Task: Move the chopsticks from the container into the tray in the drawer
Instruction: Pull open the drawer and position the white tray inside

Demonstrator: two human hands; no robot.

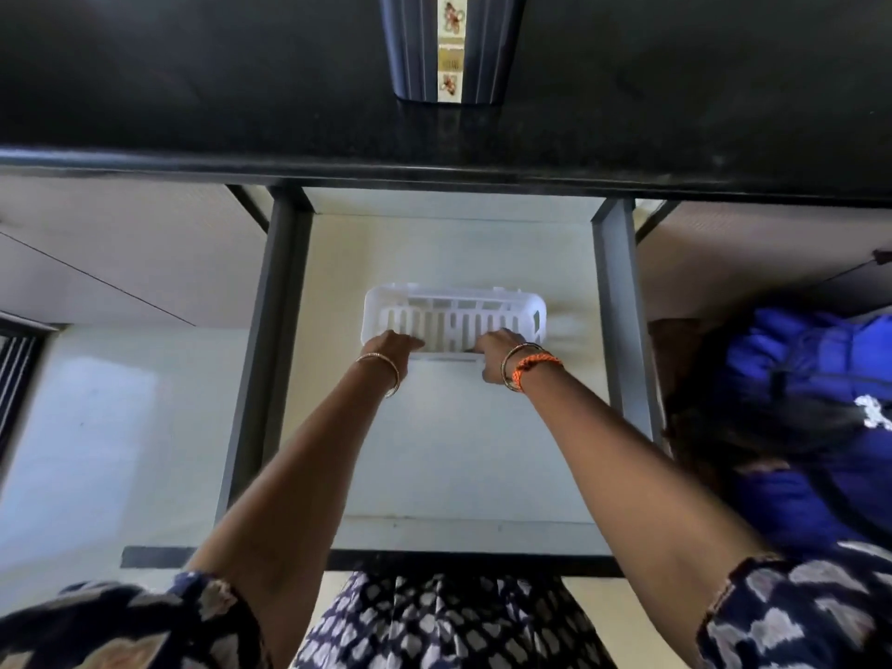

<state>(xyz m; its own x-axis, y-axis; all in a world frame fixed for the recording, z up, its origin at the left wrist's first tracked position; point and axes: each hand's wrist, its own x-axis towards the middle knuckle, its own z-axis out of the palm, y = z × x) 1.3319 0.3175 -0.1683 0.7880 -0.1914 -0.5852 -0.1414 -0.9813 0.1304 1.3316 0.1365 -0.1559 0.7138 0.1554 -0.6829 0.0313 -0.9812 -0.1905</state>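
1. Both hands hold the white slotted tray (453, 316) by its near long wall: the left hand (393, 342) grips that wall near its left end, and the right hand (499, 352) grips it right of the middle, fingers curled over the rim.
2. Fingertips of both hands are hidden inside the tray, so how far they reach in cannot be told.
3. Lying crosswise in the open drawer (449, 456), the tray sits in the far half of the drawer floor, roughly centred between the two grey side rails, apart from the back wall and well apart from the front edge.
4. Its edges look smeared, most of all at the right end.
5. On the black counter (193, 89) above the drawer, near its far edge and about in line with the tray, stands a dark ribbed container (451, 45) with a patterned strip down its front.
6. Chopsticks cannot be made out in the container or in the tray.
7. Thin bangles circle both wrists, and the right wrist also carries an orange braided band (536, 365).
8. Beyond the right rail of the drawer lies something blue (811, 379).
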